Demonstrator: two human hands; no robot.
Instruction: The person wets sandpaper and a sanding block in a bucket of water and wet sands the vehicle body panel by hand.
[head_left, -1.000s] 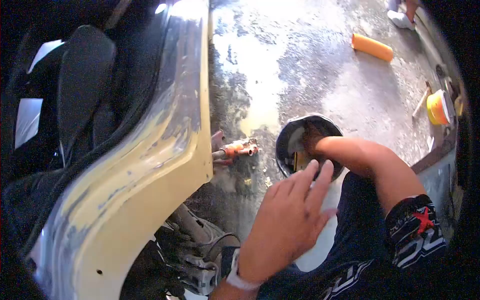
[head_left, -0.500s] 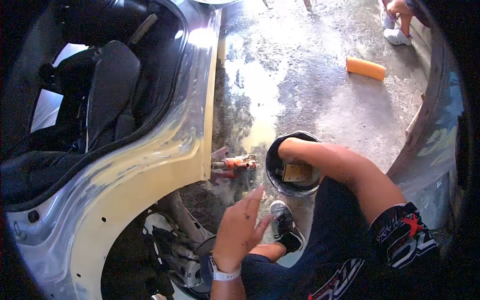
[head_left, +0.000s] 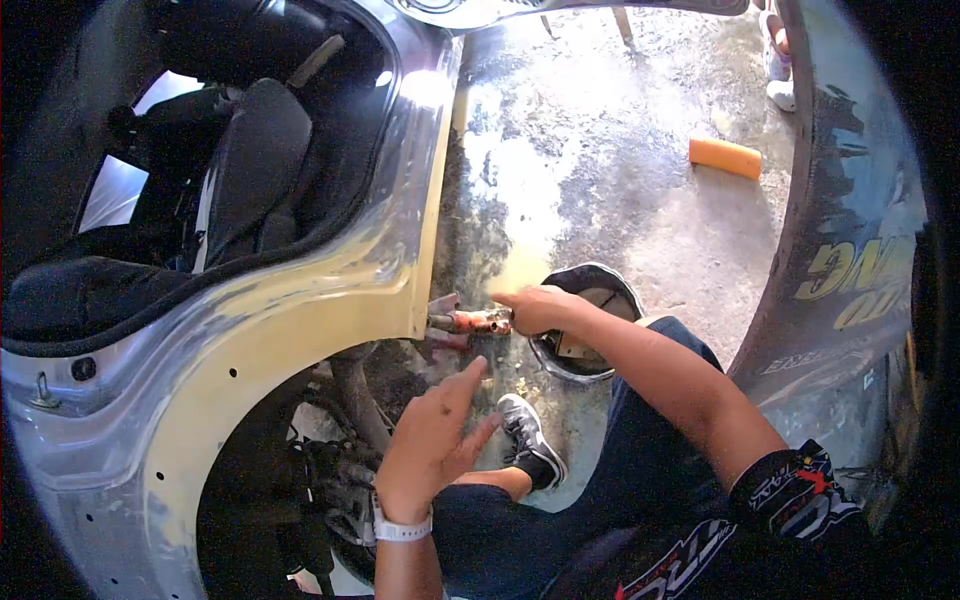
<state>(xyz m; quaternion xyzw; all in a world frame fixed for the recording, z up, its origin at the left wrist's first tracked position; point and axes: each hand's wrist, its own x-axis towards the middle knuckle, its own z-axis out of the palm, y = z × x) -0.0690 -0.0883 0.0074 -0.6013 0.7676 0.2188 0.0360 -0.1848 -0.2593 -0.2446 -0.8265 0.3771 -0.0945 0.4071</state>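
Observation:
My left hand [head_left: 432, 435], with a white watch [head_left: 404, 527] on its wrist, hovers over the dark wheel well with fingers stretched apart and nothing in them. My right hand [head_left: 540, 309] is just above the left rim of a dark bucket [head_left: 632, 290]. Its fingers look curled, with one pointing left; anything inside the grip is hidden. Inside the bucket a tan block [head_left: 572, 347] shows partly below my right forearm. Left of that hand, an orange-red jack [head_left: 475, 321] sits low beside the car's yellowish body panel [head_left: 330, 303].
An orange half-round piece [head_left: 725, 158] lies on the stained concrete floor [head_left: 640, 110]. At the right stands a large curved panel with lettering [head_left: 850, 240]. Another person's shoe [head_left: 781, 94] shows at the top right. My own sneaker [head_left: 530, 440] rests beside the wheel well.
My right hand has come up out of the bucket and moved left to its rim. My left hand has shifted slightly left and stays open. The view has turned somewhat.

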